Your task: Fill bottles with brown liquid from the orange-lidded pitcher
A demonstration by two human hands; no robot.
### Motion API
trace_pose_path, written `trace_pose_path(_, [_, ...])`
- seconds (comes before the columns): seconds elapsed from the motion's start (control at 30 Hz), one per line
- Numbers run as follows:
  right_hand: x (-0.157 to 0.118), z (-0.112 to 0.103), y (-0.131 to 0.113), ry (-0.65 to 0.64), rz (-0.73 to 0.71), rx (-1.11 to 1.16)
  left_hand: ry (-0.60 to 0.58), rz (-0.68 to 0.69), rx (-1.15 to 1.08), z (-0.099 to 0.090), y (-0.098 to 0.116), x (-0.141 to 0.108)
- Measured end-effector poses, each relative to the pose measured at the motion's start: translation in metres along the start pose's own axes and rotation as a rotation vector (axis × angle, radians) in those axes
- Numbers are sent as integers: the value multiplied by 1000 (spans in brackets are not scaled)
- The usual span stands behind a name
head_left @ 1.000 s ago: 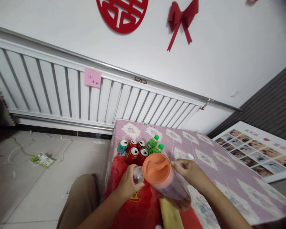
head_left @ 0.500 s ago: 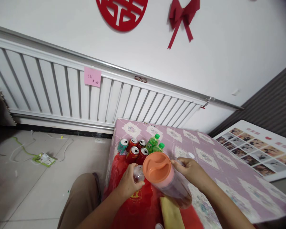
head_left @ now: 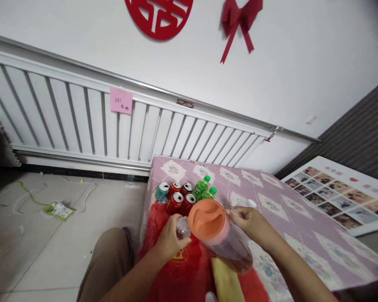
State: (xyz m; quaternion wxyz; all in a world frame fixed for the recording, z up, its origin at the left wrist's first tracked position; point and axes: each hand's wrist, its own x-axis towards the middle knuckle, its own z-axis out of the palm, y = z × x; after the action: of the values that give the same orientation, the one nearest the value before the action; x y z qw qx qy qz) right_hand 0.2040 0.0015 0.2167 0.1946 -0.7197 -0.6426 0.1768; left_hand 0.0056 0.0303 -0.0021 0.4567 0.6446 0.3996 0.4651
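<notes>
My right hand (head_left: 250, 224) grips the handle of a clear pitcher (head_left: 236, 251) with an orange lid (head_left: 207, 219). The pitcher tilts to the left and has brownish liquid low inside it. In my left hand (head_left: 170, 239) a small clear cup (head_left: 183, 227) is held, close against the lid's left edge. Whether liquid is running into the cup cannot be made out. Below both hands lies a red plastic sheet (head_left: 164, 272) with a gold print. A folded yellow cloth (head_left: 227, 281) rests under the pitcher.
Beyond my hands stand several opened red cans (head_left: 175, 202), a teal can (head_left: 161, 191) and green-capped bottles (head_left: 202, 187). They are on a bed-like surface with a purple floral cover (head_left: 274, 205). A white radiator (head_left: 138, 126) runs behind; a photo board (head_left: 343, 195) leans at right.
Both hands, the cup and the tilted pitcher stay almost as they were. The whole view has shifted very slightly.
</notes>
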Motion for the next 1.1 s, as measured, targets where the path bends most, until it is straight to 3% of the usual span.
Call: trace_pose_path(1.1, [4, 1, 5, -33, -16, -12, -1, -18, 12, -3, 8, 0])
